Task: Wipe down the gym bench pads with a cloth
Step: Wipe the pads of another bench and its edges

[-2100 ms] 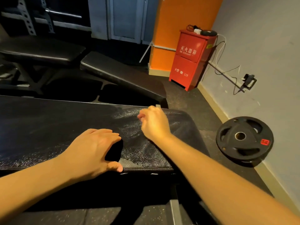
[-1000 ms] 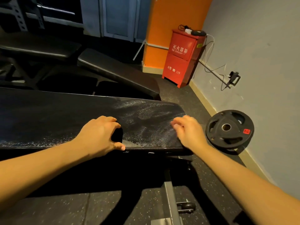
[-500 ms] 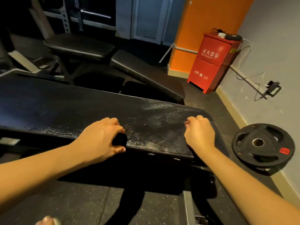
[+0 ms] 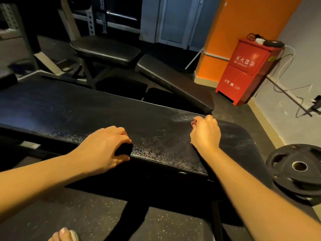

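Now my right hand (image 4: 205, 134) sits up near the far edge of the bench pad (image 4: 69, 112), close to its right end. A second ago it was down at the near edge by the right corner, and before that back toward the middle, so I read this as one more pass of a back-and-forth stroke across that end. Its fingers are curled into a loose fist with the knuckles up. I cannot tell whether the cloth is bunched under the palm; nothing of it shows past the hand.

My left hand (image 4: 102, 148) has stayed at the near edge, roughly mid-length of the visible pad. Thumb and fingers are wrapped narrowly around a small dark lump (image 4: 123, 151) pressed against the pad's front lip. That could be a dark cloth or just something I am bracing with; the light is too dim to say.

Between the hands and out to the right end lies a streaked patch (image 4: 161, 138), dull and smeary, while the left stretch of the pad looks darker and even. I judge the right end is nearly covered and the long left run not yet worked. The next stroke should shift leftward, which means the left hand must give way. The weight plate (image 4: 281, 160) lies on the floor, just beyond the pad's right end.
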A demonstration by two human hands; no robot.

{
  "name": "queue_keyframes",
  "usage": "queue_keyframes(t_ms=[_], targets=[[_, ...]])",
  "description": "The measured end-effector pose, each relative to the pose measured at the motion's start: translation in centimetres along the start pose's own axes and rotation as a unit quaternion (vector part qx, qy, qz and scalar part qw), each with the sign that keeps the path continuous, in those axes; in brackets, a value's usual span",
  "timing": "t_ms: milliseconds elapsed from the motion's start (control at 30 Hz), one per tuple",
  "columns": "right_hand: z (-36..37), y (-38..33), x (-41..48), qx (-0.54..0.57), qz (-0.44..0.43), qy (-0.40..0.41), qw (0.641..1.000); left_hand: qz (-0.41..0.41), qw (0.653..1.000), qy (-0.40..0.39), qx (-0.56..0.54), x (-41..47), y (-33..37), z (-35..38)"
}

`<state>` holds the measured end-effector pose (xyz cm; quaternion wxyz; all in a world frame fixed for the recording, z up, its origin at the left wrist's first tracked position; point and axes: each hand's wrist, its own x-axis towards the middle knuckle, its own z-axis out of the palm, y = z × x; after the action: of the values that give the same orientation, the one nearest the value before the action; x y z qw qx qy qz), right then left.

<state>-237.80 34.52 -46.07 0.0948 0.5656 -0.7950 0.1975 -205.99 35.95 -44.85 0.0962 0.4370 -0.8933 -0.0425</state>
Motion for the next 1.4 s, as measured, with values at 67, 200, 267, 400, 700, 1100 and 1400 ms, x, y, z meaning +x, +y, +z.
queue_keyframes(t_ms=[67,200,267,400,700,1100,1400], targets=[[0.2,-3.7,-1.9,0.035,-0.051,-0.004,0.998,-0.007,1.000,0.005,0.000,0.3,-0.4,-0.1],[-0.6,-9.1,-7.6,0.170,-0.289,-0.099,0.937,-0.009,1.000,-0.021,0.002,1.2,-0.4,-0.8],[-1.0,-7.1,-6.9,0.181,-0.349,-0.108,0.913,-0.014,0.999,-0.035,0.007,1.6,-0.3,-1.2],[0.3,0.6,1.1,0.058,-0.114,-0.022,0.992,-0.018,0.998,-0.045,0.028,1.9,-0.3,-1.2],[3.2,-10.3,3.3,0.052,-0.080,-0.045,0.994,-0.024,0.991,-0.128,0.042,3.9,-0.3,-2.5],[1.6,5.1,5.9,-0.020,0.030,-0.011,0.999,-0.066,0.984,-0.164,0.011,4.3,-1.3,-2.5],[3.8,-9.8,4.4,0.036,-0.063,-0.047,0.996,-0.078,0.981,-0.173,0.038,5.0,-0.5,-3.1]])
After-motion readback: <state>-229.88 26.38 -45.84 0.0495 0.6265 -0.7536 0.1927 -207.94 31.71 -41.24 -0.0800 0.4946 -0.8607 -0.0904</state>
